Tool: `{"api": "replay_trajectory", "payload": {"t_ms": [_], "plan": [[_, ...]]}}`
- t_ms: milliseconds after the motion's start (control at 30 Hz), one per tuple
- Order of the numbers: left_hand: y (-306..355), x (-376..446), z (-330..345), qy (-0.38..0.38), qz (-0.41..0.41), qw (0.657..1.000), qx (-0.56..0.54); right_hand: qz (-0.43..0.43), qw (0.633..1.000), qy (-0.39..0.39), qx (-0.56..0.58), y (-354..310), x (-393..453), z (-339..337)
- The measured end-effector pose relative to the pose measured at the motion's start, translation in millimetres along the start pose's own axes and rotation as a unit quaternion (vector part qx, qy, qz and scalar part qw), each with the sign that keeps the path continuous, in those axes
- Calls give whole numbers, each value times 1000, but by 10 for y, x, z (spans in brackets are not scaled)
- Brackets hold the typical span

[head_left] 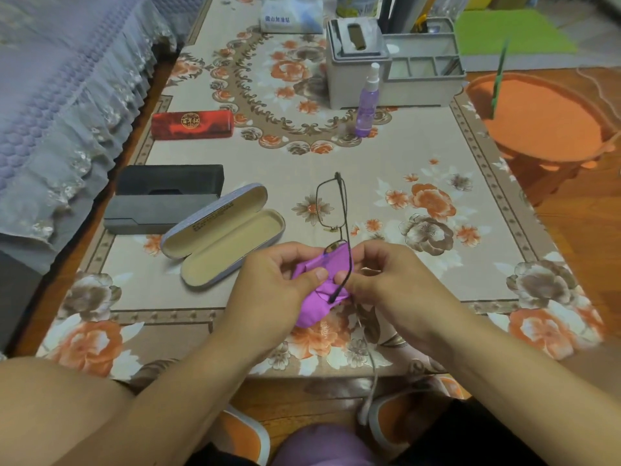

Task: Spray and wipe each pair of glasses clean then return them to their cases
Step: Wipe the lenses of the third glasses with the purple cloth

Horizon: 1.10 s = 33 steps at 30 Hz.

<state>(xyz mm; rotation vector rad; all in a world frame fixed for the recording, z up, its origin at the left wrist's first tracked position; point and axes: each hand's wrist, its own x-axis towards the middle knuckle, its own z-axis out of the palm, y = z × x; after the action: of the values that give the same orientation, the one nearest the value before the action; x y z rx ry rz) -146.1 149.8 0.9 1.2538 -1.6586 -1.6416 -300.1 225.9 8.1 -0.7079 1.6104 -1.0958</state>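
Note:
Thin dark-framed glasses [331, 205] stand on end above the table, the lower lens wrapped in a purple cloth [317, 290]. My left hand [275, 280] pinches the cloth around that lens. My right hand [379, 274] holds the glasses by the temple arm beside it. An open grey case [223, 235] with a beige lining lies empty just left of my hands. A purple spray bottle [368, 102] stands upright further back.
A black case [171, 179] and a grey case [158, 215] lie at the left, with a red case [192, 124] behind them. A grey tissue box and organiser [393, 62] stand at the back. An orange stool [544, 119] is to the right, a bed at the left.

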Motion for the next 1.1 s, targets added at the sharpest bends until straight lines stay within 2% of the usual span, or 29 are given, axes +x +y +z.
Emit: {"api": "replay_trajectory", "payload": {"t_ms": [167,267,333,367,433,500,700,800,900,967,1100], "plan": [[2,16,18,1,17,999,36,23,999,-5,21,22,-1,22],[13,34,-1,0,37,996,87,53,995,-21,82,54,4,18],[24,33,-2,-15,22,998,65,67,989,-32,131,72,8,0],[24,36,-1,-29,-4,999,20,67,987,-36,140,74,13,-3],[18,58,0,-50,-69,992,-95,52,992,-41,110,58,22,-3],[-2,76,-10,-57,-99,981,-156,36,996,-42,68,35,22,-18],[21,49,9,-30,-57,996,-65,45,987,-110,108,-9,26,-67],[-2,65,24,-35,-100,985,-136,56,987,-104,110,-5,53,-68],[-13,44,36,-34,-143,974,-170,48,993,-101,48,-21,51,-68],[-16,35,40,-41,-143,977,-153,51,993,-102,22,-7,38,-55],[-6,27,33,-45,-108,985,-129,74,989,-120,40,13,32,-26]]}}
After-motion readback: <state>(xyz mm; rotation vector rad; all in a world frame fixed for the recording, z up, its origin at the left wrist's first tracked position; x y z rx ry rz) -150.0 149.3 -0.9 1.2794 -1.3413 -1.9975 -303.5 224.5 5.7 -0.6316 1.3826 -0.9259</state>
